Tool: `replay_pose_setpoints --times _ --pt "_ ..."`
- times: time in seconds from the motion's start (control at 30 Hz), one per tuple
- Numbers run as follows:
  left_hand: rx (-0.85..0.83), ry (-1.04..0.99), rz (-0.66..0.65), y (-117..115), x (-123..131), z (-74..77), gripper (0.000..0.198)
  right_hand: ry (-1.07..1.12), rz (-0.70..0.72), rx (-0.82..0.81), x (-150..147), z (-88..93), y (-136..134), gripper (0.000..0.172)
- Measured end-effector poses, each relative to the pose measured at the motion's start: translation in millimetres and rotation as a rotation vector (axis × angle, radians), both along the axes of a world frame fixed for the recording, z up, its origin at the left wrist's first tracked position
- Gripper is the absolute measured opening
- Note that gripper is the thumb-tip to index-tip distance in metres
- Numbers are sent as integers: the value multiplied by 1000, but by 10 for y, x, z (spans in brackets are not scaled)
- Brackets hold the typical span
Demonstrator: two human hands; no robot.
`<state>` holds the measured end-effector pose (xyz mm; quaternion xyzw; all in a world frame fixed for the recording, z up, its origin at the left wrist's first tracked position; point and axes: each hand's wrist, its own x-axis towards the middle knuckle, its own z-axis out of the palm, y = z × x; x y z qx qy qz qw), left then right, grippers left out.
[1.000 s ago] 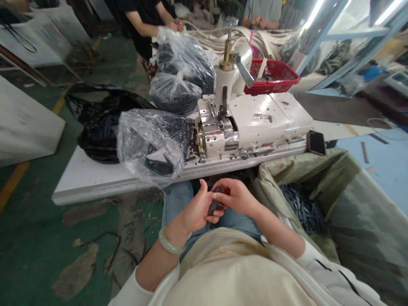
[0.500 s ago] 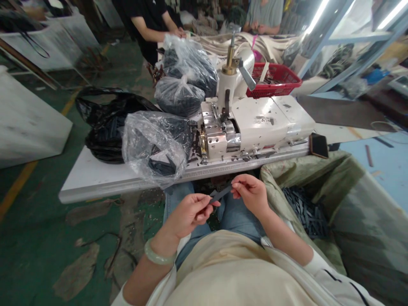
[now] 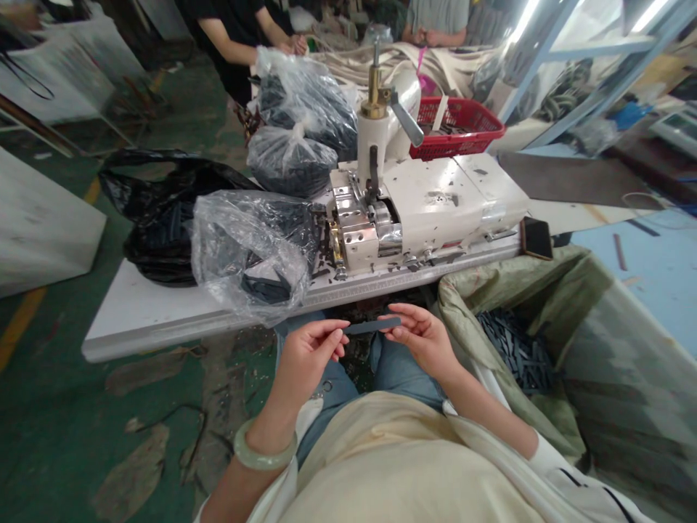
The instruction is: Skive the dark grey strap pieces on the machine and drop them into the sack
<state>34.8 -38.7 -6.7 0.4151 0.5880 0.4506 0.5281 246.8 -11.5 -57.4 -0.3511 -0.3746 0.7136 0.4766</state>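
Observation:
A short dark strip [image 3: 372, 326] is held level over my lap, just below the table's front edge. My left hand [image 3: 306, 357] pinches its left end and my right hand [image 3: 422, 340] pinches its right end. Straight ahead on the white table [image 3: 147, 316] stands a cream sewing machine [image 3: 414, 203] with a metal head and brass knob. A clear plastic bag [image 3: 251, 250] holding dark strips lies on the table just left of the machine.
Two more clear bags [image 3: 297, 123] and a black bag [image 3: 163, 211] of dark pieces sit further left and behind. A red basket [image 3: 462, 127] stands at the back, a phone [image 3: 536, 238] at the table's right. A green sack [image 3: 544, 341] with dark strips stands at my right. Other people work beyond.
My hands were together in my lap, then drew apart with the strip between them. The strip has gone from tilted to level, and both hands have risen slightly toward the table edge.

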Motion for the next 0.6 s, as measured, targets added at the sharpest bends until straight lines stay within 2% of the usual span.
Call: replay_pose_setpoints --times 0.2,0.3,0.4,0.6 --pt "1 15 -9 26 -11 25 39 49 38 -20 12 20 45 54" --pt "12 27 -25 20 -12 34 52 39 39 -29 2 -7 45 46" --pt "16 12 -38 5 -15 30 55 10 6 -75 -22 -55 38 33" --pt "15 -63 -13 2 -51 11 55 -10 -5 -162 -75 -108 46 31"
